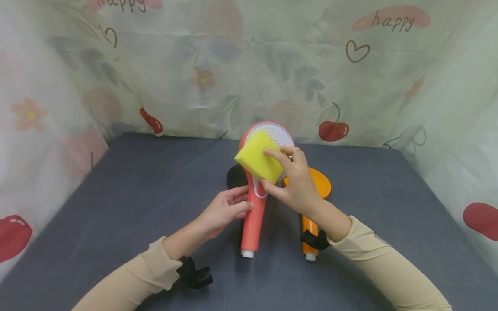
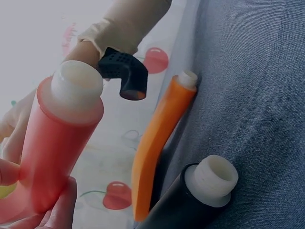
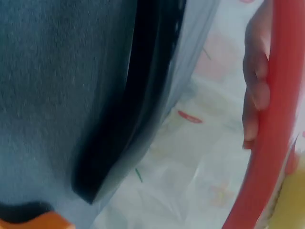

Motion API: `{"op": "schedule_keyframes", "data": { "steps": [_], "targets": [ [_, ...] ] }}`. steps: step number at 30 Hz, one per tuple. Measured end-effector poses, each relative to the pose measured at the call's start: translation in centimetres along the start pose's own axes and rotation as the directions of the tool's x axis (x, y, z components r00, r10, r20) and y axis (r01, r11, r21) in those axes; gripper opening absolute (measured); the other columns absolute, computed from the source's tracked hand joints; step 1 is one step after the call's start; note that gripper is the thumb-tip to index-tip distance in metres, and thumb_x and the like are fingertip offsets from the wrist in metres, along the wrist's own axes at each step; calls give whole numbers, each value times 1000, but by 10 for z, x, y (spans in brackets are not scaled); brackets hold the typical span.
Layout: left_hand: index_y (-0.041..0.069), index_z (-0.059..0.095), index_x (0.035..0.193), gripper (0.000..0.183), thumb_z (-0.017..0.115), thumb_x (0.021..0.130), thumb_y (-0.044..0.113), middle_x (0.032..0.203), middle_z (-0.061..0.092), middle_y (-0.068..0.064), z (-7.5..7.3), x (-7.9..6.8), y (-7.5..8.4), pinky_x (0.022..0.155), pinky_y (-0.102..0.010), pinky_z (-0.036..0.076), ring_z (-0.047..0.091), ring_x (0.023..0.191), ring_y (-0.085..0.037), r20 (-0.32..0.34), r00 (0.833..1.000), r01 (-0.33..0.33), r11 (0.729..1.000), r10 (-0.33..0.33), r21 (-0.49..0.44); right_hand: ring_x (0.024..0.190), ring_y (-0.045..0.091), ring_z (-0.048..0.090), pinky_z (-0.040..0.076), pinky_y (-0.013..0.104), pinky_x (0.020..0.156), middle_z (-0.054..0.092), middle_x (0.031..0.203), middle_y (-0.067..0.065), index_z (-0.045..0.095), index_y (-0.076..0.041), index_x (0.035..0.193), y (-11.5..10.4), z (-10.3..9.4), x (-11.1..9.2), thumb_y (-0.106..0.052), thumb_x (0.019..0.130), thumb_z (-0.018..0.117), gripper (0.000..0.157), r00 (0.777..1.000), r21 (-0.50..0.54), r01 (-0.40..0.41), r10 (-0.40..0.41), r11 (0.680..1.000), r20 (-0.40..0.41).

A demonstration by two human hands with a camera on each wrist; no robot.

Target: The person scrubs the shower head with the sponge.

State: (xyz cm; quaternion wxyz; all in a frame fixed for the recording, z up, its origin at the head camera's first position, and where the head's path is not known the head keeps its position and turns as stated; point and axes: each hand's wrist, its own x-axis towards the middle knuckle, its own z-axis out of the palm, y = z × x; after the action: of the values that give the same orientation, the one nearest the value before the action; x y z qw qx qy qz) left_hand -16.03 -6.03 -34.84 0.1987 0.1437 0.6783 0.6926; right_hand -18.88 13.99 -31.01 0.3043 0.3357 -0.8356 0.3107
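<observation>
A coral-red shower head (image 1: pixel 252 224) is held up above the table, its white perforated face tilted toward me. My left hand (image 1: pixel 223 209) grips its handle from the left, fingers and thumb around it; the white threaded end (image 2: pixel 76 86) shows in the left wrist view. My right hand (image 1: pixel 295 179) pinches a yellow sponge (image 1: pixel 258 155) between thumb and fingers. The sponge lies over the shower head's face and covers its lower left part. In the right wrist view, the sponge (image 3: pixel 290 202) shows only at the right edge.
On the dark grey table (image 1: pixel 155 194) lie an orange shower head (image 1: pixel 320 183), right of the red one, and a black shower head (image 1: pixel 235 176), mostly hidden behind it. A patterned curtain (image 1: pixel 253 77) hangs behind the table's far edge. Black camera mounts (image 1: pixel 198 276) sit on both wrists.
</observation>
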Motion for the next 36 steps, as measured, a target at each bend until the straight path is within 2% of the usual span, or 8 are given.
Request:
{"op": "schedule_keyframes", "data": {
  "steps": [1,6,10,14,17,26,36],
  "targets": [
    [3,39,140,54,53,88,10,133,52,-21,0,0,0,93,-41,51,63,102,-16,3,1000,-1,1000,1,-2,108,30,40,52,34,65,44,117,19,53,-10,124,1,0,0,-15,72,77,58,1000,-4,12,-12,1000,0],
    [4,40,140,54,54,87,10,134,52,-20,0,0,0,92,-40,52,64,102,-15,4,1000,7,1000,-7,-1,108,33,42,47,42,79,46,115,22,54,-6,123,10,-6,6,-14,72,75,55,999,-12,4,-4,1000,-43],
    [4,40,140,54,54,87,10,135,52,-19,-1,0,-1,91,-38,52,63,100,-13,4,1000,11,1000,-11,-6,108,34,42,43,45,85,44,115,24,54,-5,124,22,-13,12,-14,75,73,53,992,-5,-93,92,996,-90],
    [3,39,140,55,54,88,10,136,51,-20,-1,-1,-1,93,-37,52,63,101,-14,1,1000,19,1000,-19,-9,109,34,39,41,43,85,42,116,23,52,-6,127,35,-22,15,-13,78,72,53,966,11,-226,226,974,-122],
    [3,39,140,55,54,88,10,136,51,-19,-1,-1,-1,94,-38,51,63,102,-15,-4,1000,30,1000,-30,-5,109,33,38,39,42,86,42,117,22,51,-6,127,40,-24,14,-13,78,72,54,954,19,-266,266,964,-136],
    [4,40,139,54,54,88,10,134,53,-19,-1,0,-1,94,-38,51,63,99,-13,-23,999,29,999,-29,-20,111,33,39,43,43,83,42,117,22,52,-7,125,21,-11,-1,-14,75,74,56,986,-5,-157,156,988,-62],
    [5,39,140,54,53,88,11,135,52,-18,0,0,-1,94,-37,51,63,104,-16,-23,999,27,1000,-28,-12,110,30,41,47,40,79,45,117,17,53,-10,124,11,-8,-11,-13,70,78,59,999,10,-2,2,1000,47]
  ]
}}
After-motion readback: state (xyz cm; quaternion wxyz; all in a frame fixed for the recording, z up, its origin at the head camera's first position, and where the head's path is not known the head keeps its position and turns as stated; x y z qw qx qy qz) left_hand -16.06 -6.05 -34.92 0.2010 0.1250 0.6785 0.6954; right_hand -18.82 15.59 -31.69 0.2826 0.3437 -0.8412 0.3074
